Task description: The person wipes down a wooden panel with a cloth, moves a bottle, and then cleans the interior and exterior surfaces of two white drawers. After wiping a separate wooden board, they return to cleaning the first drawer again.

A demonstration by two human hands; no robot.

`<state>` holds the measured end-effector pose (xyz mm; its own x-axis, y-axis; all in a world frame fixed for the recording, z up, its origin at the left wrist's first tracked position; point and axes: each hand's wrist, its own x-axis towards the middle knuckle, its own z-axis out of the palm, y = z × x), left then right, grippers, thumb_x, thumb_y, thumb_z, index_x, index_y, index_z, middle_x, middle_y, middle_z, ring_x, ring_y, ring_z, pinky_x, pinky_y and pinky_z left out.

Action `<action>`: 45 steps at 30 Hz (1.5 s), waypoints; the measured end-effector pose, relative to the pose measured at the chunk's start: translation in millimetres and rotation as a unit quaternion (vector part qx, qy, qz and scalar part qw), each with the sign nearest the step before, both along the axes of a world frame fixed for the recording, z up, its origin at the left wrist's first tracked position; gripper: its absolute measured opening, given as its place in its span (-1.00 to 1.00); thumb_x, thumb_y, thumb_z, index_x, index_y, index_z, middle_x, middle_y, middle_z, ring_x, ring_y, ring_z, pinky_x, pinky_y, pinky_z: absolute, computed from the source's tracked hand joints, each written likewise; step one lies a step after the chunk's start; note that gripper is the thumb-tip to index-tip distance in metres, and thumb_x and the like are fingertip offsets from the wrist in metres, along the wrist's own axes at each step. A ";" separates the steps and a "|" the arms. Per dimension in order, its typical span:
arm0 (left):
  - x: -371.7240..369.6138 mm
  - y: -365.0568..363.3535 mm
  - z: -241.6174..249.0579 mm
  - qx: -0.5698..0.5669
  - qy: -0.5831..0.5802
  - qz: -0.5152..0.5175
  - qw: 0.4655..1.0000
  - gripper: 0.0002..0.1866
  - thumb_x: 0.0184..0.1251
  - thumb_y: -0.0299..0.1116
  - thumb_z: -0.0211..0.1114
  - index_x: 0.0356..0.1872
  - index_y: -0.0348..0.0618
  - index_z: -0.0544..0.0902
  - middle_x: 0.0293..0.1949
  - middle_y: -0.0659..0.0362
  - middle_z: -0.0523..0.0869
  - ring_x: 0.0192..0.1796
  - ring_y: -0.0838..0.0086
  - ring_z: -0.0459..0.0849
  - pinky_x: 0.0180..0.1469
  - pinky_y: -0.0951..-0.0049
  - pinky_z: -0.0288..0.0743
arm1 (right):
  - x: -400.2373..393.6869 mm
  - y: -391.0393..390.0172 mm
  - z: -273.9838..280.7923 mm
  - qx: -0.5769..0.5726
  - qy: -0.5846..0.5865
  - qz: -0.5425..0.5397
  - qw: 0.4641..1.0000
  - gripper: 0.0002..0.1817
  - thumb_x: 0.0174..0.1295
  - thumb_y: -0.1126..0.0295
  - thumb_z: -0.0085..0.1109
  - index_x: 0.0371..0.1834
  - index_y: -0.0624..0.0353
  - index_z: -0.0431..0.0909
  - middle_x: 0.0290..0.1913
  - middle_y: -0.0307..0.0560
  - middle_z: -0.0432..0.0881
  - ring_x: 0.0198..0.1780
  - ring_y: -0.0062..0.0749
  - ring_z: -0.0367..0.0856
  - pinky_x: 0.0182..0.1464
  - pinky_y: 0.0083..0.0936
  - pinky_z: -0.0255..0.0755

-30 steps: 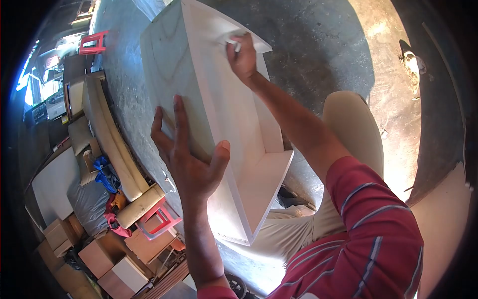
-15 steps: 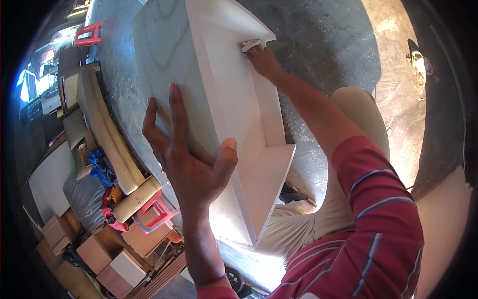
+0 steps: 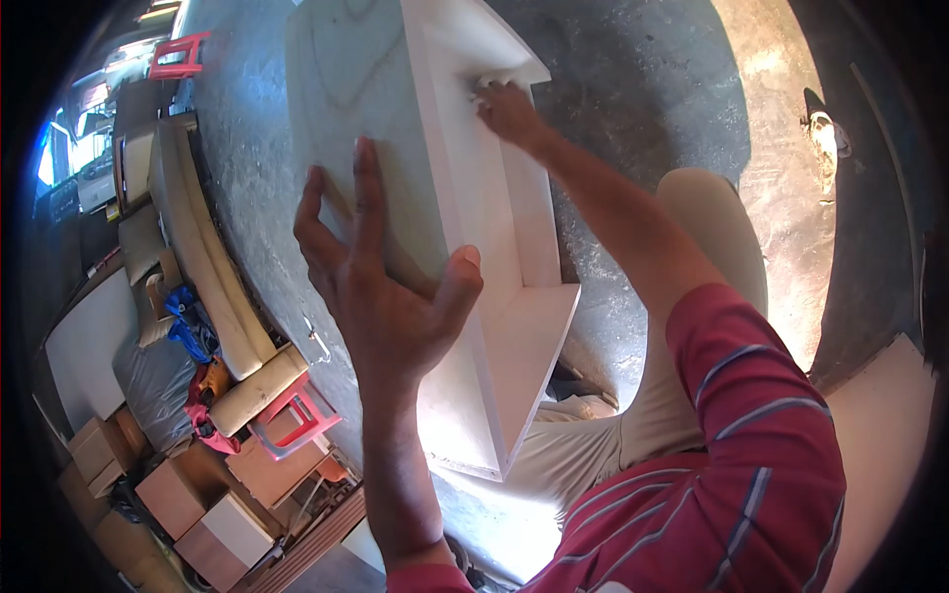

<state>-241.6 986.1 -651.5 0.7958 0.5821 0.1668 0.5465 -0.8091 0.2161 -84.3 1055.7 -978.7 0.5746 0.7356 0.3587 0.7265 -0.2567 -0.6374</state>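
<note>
A long white box-like wooden piece (image 3: 474, 217) with an open side stands tilted before me, its pale greenish outer panel (image 3: 361, 94) facing left. My left hand (image 3: 386, 287) lies against that panel with its fingers spread, the thumb near the panel's edge. Inside the open side, near the far end, my right hand (image 3: 512, 111) presses a whitish cloth (image 3: 491, 83) on the inner surface. Its fingers are bent around the cloth, which is partly hidden and blurred.
A red plastic stool (image 3: 294, 420), cardboard boxes (image 3: 225, 544) and a long beige cushion (image 3: 203, 247) lie at the left. Another red stool (image 3: 178, 56) stands farther off. A pale board (image 3: 880, 445) is at the lower right. My bent leg (image 3: 712, 217) is beside the box.
The right hand and cloth have shifted slightly along the inner surface, the hand turning a little. The view has moved a bit, so the box appears farther right; the left hand remains spread on the panel.
</note>
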 end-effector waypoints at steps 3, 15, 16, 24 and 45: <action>0.8 0.3 -1.2 -0.009 -0.019 -0.015 1.000 -0.08 -0.36 -0.14 0.24 0.29 -0.01 0.28 0.13 -0.29 0.13 0.24 -0.18 0.16 0.09 -0.06 0.26 | 8.4 -9.9 -40.1 -0.063 -0.096 -0.036 0.993 -0.81 0.08 0.32 0.07 -0.24 0.02 0.58 -0.09 -0.05 0.51 0.13 -0.19 0.31 0.04 -0.14 0.33; -3.3 6.0 -0.9 0.011 0.002 -0.046 0.999 -0.11 -0.11 0.20 0.29 0.29 0.02 0.29 0.20 -0.18 0.11 0.26 -0.02 0.20 0.06 0.02 0.37 | -146.5 -94.2 -74.5 -0.173 0.062 0.265 0.946 -0.90 -0.03 0.41 0.07 -0.47 0.09 0.57 -0.36 -0.01 0.56 -0.24 -0.14 0.51 -0.21 -0.28 0.42; -4.4 7.2 -1.8 0.008 0.000 -0.049 0.999 -0.08 -0.10 0.29 0.25 0.30 0.03 0.28 0.22 -0.16 0.11 0.27 0.02 0.20 0.07 0.03 0.38 | -170.0 -99.3 -86.9 -0.155 0.065 0.267 0.949 -0.92 -0.09 0.39 0.10 -0.58 0.08 0.58 -0.47 -0.03 0.57 -0.36 -0.13 0.54 -0.29 -0.26 0.43; 3.3 -3.2 3.3 0.087 0.062 -0.045 0.993 -0.03 -0.03 0.56 -0.19 0.34 0.11 0.20 0.26 -0.10 0.20 0.30 0.07 0.20 0.10 -0.02 0.33 | -206.4 -109.7 -86.7 -0.320 0.141 0.319 0.881 -0.77 0.03 0.26 0.04 -0.37 0.06 0.67 -0.27 -0.08 0.67 -0.19 -0.17 0.63 -0.16 -0.23 0.50; -1.4 2.1 -0.1 0.026 0.026 -0.012 0.999 -0.03 -0.14 0.41 0.19 0.31 0.08 0.25 0.23 -0.16 0.12 0.28 0.01 0.22 -0.02 0.06 0.45 | -133.6 -127.7 -59.7 -0.103 0.019 0.241 0.965 -0.85 0.13 0.37 -0.05 -0.32 0.02 0.54 -0.22 -0.11 0.51 -0.13 -0.19 0.51 -0.13 -0.32 0.42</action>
<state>-243.0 988.2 -651.5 0.8177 0.5547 0.1539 0.5366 -0.8312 0.1451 -217.9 928.0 -1038.4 0.1572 0.9742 0.1620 0.7701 -0.0182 -0.6377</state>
